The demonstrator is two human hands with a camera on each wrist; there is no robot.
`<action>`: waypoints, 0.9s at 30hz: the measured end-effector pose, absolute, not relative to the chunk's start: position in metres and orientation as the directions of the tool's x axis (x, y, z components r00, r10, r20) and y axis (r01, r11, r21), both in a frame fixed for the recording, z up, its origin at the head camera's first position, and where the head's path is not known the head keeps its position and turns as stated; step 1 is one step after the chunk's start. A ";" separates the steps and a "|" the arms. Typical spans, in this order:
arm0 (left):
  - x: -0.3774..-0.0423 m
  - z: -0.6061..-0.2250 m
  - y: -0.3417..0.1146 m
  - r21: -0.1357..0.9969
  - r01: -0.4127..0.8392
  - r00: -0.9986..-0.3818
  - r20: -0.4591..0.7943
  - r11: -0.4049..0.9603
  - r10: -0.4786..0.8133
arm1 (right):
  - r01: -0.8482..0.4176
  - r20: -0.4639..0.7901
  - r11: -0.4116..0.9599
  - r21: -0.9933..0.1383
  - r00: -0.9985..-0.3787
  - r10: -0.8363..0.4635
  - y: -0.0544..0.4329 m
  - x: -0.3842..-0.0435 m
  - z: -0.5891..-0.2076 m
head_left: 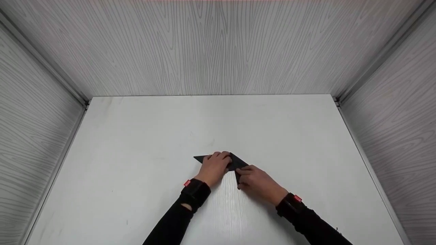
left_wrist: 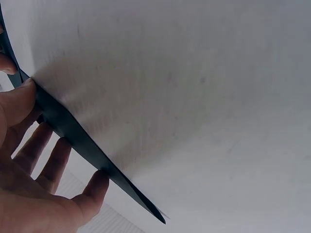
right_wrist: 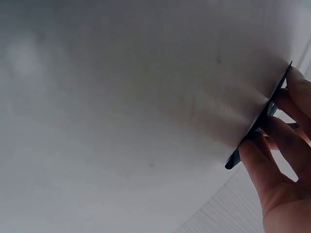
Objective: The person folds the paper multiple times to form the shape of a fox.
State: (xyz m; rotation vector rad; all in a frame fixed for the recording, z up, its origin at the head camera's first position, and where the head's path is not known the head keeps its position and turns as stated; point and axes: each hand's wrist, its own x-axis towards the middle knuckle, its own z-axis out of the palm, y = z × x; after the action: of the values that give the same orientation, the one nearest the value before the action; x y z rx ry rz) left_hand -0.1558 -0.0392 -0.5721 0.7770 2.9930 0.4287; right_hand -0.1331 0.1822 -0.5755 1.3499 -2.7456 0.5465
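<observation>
A folded piece of black paper (head_left: 239, 161) with pointed ends lies on the white table (head_left: 143, 143), low in the middle of the head view. My left hand (head_left: 212, 169) holds its left part, fingers spread across it, and one point sticks out to the left. With my right hand (head_left: 258, 181) I pinch the right part, where a narrow flap hangs toward me. The left wrist view has the paper (left_wrist: 85, 138) nearly edge-on, thumb and fingertips along it. In the right wrist view, thumb and fingers grip the dark edge (right_wrist: 261, 120), partly hiding it.
A wood-grain panel (head_left: 211, 47) rises behind the table, with similar panels on the left (head_left: 34, 122) and right (head_left: 395, 112). Black bands with red tags circle both wrists below dark sleeves (head_left: 170, 221).
</observation>
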 end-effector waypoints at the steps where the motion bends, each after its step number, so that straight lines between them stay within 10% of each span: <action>1: -0.156 -0.572 -0.039 0.262 0.479 -0.874 0.055 0.837 0.483 | -0.773 0.184 0.561 -0.296 -0.622 -0.761 0.182 -0.133 -0.576; 27: -0.156 -0.567 -0.037 0.291 0.468 -0.871 -0.008 0.835 0.491 | -0.787 0.172 0.545 -0.287 -0.602 -0.779 0.185 -0.134 -0.574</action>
State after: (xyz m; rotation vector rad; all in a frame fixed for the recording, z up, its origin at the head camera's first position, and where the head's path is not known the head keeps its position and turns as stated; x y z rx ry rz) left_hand -0.1565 -0.0369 -0.5670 0.7666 2.9301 0.4323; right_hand -0.1340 0.1850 -0.5742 1.3895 -2.7404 0.5285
